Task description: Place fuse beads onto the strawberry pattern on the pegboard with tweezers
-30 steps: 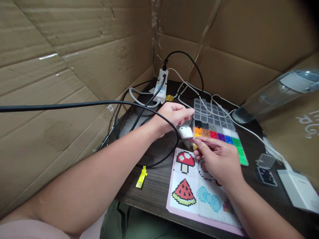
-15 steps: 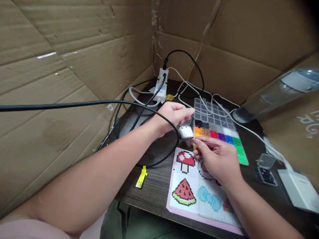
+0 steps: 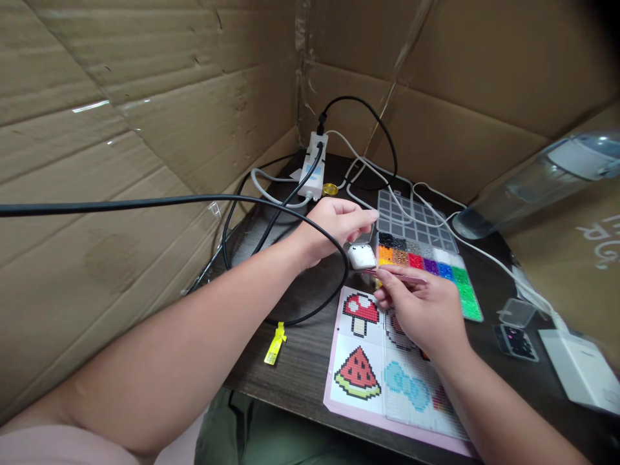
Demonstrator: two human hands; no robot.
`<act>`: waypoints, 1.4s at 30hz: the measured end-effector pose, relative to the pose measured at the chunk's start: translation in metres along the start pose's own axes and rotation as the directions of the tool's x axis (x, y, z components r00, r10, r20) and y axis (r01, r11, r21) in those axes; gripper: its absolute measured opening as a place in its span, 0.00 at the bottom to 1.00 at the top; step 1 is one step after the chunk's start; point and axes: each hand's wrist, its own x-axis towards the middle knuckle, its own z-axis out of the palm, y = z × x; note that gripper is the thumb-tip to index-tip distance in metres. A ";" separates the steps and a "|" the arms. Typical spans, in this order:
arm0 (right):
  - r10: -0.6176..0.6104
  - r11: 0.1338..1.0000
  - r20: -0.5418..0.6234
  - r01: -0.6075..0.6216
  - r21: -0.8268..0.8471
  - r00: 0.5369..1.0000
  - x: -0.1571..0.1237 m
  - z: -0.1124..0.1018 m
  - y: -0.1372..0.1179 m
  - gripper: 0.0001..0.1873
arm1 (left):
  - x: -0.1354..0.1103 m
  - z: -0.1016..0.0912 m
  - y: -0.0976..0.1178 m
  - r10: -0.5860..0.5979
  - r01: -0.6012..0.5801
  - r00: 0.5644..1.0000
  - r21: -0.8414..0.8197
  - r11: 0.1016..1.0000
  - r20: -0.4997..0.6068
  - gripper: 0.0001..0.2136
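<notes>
Head view: we grip pink tweezers (image 3: 403,278) in our right hand (image 3: 422,314) beside the bead box (image 3: 429,263); our left hand (image 3: 334,229), pinched shut, meets its left edge.

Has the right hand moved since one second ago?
No. The right hand stays just below the bead box, over the pattern sheet, holding pink tweezers.

The tweezers (image 3: 400,278) are thin, pinkish metal, nearly level with tips pointing left, pinched in the right hand (image 3: 426,316); the bead box (image 3: 426,265) is clear plastic, open, flat on the bench (image 3: 300,336), its compartments sorted by colour: black, orange, red, purple, blue, green; its gridded lid (image 3: 411,223) lies flat behind, the left hand (image 3: 334,226) at its left corner.
</notes>
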 end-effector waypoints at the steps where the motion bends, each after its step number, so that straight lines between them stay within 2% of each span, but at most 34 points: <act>1: -0.002 1.000 0.002 0.002 0.003 1.000 0.000 0.000 0.000 0.18 | 0.000 0.000 0.000 0.001 -0.001 1.000 -0.002 1.000 0.003 0.15; 19: -0.002 1.000 0.011 0.002 0.012 1.000 -0.001 -0.002 -0.001 0.16 | -0.001 0.000 0.001 -0.003 0.003 1.000 -0.008 1.000 -0.001 0.15; 24: -0.018 1.000 -0.017 0.018 0.021 1.000 -0.007 -0.003 -0.009 0.15 | 0.000 0.000 0.000 0.006 -0.006 1.000 0.000 1.000 -0.003 0.15; 31: -0.153 0.988 -0.128 0.156 0.013 0.980 -0.006 -0.001 -0.016 0.12 | 0.001 -0.001 -0.002 0.013 -0.013 1.000 0.012 1.000 -0.002 0.15; 42: -0.111 0.988 -0.132 0.123 0.090 0.985 0.004 0.004 -0.018 0.14 | 0.002 -0.001 -0.003 0.016 -0.016 1.000 0.011 1.000 0.000 0.15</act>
